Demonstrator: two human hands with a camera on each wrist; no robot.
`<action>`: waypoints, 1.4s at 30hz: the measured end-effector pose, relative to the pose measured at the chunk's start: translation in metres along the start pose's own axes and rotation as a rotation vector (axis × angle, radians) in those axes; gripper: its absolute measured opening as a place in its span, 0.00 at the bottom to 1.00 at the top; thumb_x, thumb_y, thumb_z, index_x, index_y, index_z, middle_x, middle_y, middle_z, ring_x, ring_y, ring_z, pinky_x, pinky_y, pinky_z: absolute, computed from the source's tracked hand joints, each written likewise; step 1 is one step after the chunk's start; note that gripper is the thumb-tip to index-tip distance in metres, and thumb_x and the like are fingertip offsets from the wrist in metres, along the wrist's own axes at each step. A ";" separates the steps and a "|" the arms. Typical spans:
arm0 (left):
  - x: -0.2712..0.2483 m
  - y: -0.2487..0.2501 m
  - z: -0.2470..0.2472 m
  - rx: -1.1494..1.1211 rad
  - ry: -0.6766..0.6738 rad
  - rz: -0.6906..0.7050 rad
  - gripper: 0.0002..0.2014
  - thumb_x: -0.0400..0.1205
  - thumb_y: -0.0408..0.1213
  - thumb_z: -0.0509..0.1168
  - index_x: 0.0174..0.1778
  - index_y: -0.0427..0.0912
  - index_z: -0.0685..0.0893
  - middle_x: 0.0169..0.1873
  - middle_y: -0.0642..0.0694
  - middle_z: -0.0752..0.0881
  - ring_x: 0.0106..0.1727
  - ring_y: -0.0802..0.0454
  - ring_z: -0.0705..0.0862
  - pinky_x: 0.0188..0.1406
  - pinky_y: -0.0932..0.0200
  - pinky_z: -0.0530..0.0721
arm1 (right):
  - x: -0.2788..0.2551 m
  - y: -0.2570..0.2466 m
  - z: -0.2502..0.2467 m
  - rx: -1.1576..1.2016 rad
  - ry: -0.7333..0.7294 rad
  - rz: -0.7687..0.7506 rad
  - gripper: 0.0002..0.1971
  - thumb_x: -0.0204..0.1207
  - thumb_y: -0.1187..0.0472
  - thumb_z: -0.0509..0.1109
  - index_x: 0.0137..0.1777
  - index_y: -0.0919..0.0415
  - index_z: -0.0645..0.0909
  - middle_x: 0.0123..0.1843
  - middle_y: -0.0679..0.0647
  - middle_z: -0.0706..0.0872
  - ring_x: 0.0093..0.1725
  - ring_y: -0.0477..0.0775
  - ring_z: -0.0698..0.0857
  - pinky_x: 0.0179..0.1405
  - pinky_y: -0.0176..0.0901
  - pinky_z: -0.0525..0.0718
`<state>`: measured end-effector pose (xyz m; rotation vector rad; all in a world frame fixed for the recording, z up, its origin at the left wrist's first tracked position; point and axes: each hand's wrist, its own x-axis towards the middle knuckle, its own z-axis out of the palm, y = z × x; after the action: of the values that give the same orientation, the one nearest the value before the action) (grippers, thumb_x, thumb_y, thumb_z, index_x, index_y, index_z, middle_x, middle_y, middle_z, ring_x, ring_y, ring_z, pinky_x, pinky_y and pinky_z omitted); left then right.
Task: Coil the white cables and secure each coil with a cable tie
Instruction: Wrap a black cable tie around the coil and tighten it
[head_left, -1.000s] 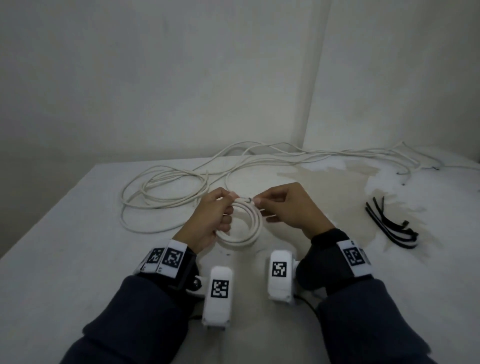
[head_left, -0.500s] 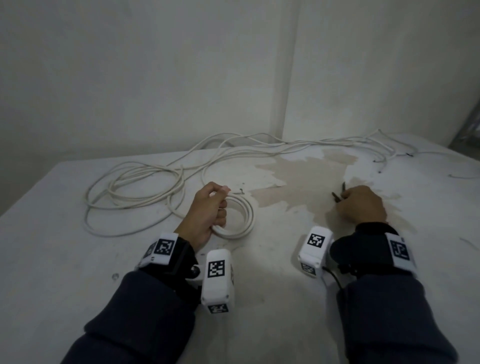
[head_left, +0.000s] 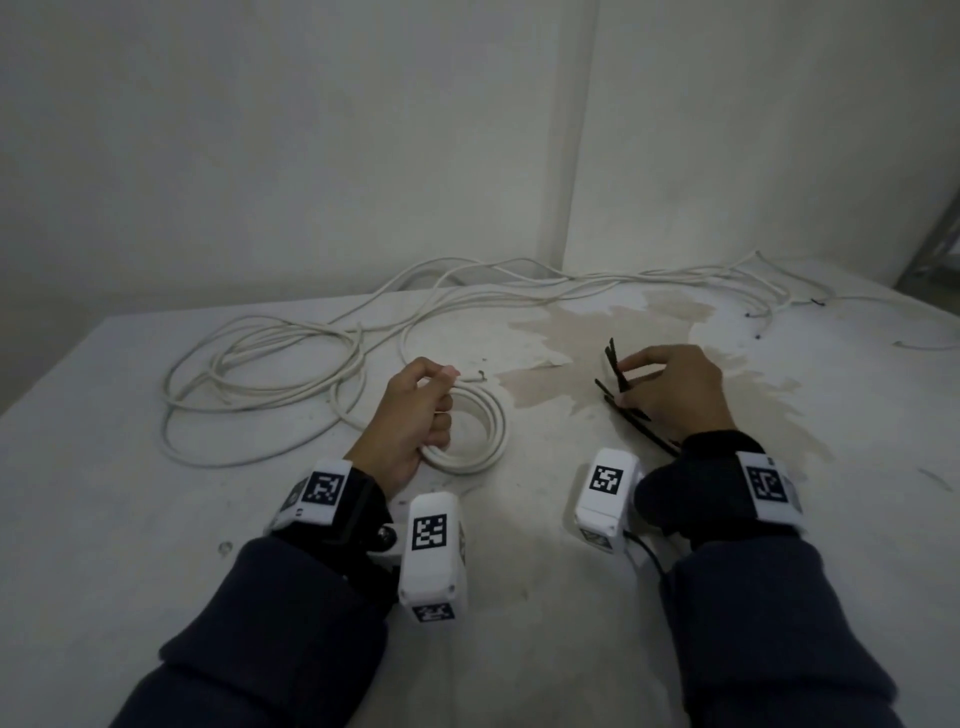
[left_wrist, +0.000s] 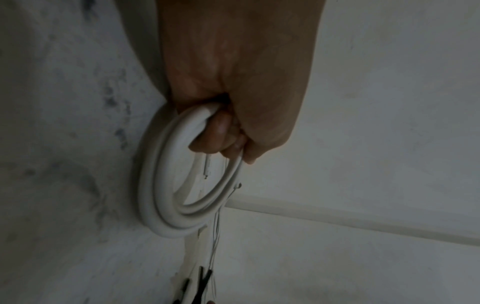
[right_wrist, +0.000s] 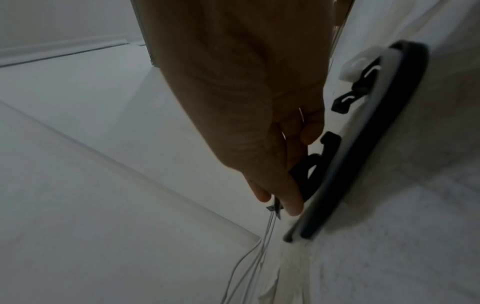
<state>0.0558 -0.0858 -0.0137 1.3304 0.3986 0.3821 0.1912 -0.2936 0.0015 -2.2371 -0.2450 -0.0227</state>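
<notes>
A small coil of white cable (head_left: 491, 441) rests on the white table (head_left: 156, 519), and my left hand (head_left: 444, 395) grips its left side with curled fingers. The left wrist view shows that hand (left_wrist: 228, 148) wrapped round the coil (left_wrist: 161, 197). To the right, my right hand (head_left: 626, 382) pinches one black cable tie (head_left: 614, 364) and tilts its end up. More black ties (head_left: 641, 428) lie under that hand. In the right wrist view the fingertips (right_wrist: 291, 205) close on the black ties (right_wrist: 345, 164).
Loose white cables (head_left: 260, 364) lie in big loops at the back left and run along the wall (head_left: 597, 283) to the far right. A brown stain (head_left: 561, 358) marks the table's middle. The table's left edge is near. A metal frame (head_left: 935, 249) stands at far right.
My right hand let go of the coil, moved right to the black ties and lifted one tie's end. The left hand kept its grip on the coil.
</notes>
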 end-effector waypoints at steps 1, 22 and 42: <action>0.000 0.000 0.000 0.002 -0.001 0.000 0.10 0.88 0.34 0.56 0.40 0.41 0.71 0.15 0.57 0.65 0.14 0.61 0.57 0.12 0.72 0.58 | 0.000 0.000 0.000 0.001 0.004 0.000 0.17 0.63 0.71 0.80 0.48 0.52 0.88 0.59 0.60 0.88 0.58 0.56 0.86 0.49 0.35 0.76; -0.011 0.021 -0.009 -0.053 -0.023 0.041 0.11 0.87 0.34 0.57 0.38 0.42 0.73 0.15 0.57 0.64 0.14 0.63 0.57 0.10 0.72 0.56 | -0.045 -0.080 0.010 1.056 -0.390 0.050 0.04 0.75 0.69 0.72 0.42 0.61 0.81 0.31 0.52 0.85 0.32 0.47 0.86 0.30 0.31 0.82; -0.026 0.019 -0.063 -0.048 0.064 -0.016 0.15 0.86 0.29 0.54 0.33 0.44 0.69 0.15 0.55 0.65 0.13 0.62 0.57 0.10 0.74 0.54 | -0.096 -0.120 0.095 0.606 -0.585 -0.333 0.09 0.68 0.74 0.78 0.38 0.60 0.83 0.31 0.54 0.86 0.29 0.40 0.85 0.34 0.28 0.81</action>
<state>0.0014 -0.0417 -0.0052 1.2703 0.4509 0.4197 0.0683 -0.1636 0.0245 -1.5341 -0.8208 0.4700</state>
